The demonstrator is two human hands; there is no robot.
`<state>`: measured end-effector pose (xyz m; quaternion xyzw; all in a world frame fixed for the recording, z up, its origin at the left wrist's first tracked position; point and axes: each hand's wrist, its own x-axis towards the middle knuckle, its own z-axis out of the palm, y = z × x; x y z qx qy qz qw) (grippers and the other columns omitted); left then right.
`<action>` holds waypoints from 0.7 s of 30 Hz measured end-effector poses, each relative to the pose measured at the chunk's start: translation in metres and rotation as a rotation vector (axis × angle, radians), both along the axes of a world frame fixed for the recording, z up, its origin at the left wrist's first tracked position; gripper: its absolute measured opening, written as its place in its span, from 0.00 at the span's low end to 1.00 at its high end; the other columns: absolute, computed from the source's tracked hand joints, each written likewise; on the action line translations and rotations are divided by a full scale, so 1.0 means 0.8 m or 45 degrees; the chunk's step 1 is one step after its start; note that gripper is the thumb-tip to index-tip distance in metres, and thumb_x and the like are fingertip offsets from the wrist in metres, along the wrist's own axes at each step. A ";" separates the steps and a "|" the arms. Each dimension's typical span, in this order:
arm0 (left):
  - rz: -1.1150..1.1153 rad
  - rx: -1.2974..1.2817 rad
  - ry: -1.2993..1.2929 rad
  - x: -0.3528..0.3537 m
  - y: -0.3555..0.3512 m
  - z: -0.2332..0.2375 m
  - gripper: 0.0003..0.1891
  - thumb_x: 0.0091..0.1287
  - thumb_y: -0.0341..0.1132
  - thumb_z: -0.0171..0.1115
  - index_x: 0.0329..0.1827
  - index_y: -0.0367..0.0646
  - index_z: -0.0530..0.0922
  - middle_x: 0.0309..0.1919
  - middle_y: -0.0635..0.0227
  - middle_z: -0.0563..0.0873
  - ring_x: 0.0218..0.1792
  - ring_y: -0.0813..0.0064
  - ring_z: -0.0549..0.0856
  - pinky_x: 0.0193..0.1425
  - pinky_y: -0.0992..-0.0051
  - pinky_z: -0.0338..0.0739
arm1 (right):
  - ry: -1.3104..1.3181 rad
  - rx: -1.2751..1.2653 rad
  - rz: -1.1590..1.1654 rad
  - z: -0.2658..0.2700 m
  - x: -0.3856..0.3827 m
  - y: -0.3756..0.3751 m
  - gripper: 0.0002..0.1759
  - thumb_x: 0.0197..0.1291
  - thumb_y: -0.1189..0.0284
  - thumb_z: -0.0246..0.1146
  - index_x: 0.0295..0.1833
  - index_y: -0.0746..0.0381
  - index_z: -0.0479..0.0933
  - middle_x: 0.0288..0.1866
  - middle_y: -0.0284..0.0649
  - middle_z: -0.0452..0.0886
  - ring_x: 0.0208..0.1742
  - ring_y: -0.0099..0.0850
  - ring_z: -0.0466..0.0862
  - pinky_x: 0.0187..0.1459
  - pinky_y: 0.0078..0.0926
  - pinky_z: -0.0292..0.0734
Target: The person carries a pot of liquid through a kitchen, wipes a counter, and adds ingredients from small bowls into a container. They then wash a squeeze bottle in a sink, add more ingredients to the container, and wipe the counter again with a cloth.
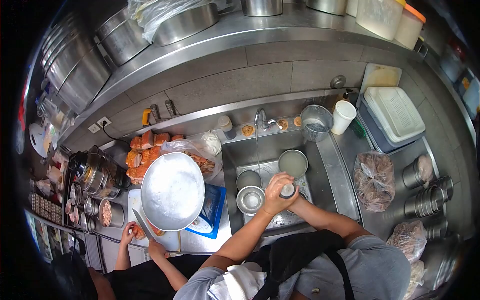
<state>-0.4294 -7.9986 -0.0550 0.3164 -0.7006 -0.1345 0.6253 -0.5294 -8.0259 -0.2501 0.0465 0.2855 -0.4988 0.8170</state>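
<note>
Over the sink (327, 187), my left hand (277, 194) curls round a small round metal cup (287, 190). My right hand (298, 202) meets it from the other side, its fingers closed against the same cup and partly hidden. A metal bowl (250, 200) lies in the sink just left of my hands. Behind it is another bowl with cloudy liquid (248, 180), and a larger pot of cloudy liquid (293, 164) stands behind my hands. A thin stream of water runs from the faucet (261, 120) into the sink.
A co-worker's hands (157, 248) use a knife (145, 225) on a white board at the left. Nearby are a large metal pan (172, 192) over a blue scale (216, 215) and orange-coloured meat (145, 156). Bagged food (374, 182) sits at right.
</note>
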 end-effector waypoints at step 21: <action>0.045 0.354 0.274 0.058 0.017 -0.075 0.20 0.50 0.21 0.76 0.38 0.42 0.72 0.45 0.59 0.81 0.50 0.62 0.83 0.56 0.65 0.78 | 0.246 -0.115 0.536 0.110 0.041 0.071 0.29 0.81 0.51 0.41 0.73 0.61 0.63 0.65 0.44 0.76 0.63 0.40 0.80 0.65 0.38 0.77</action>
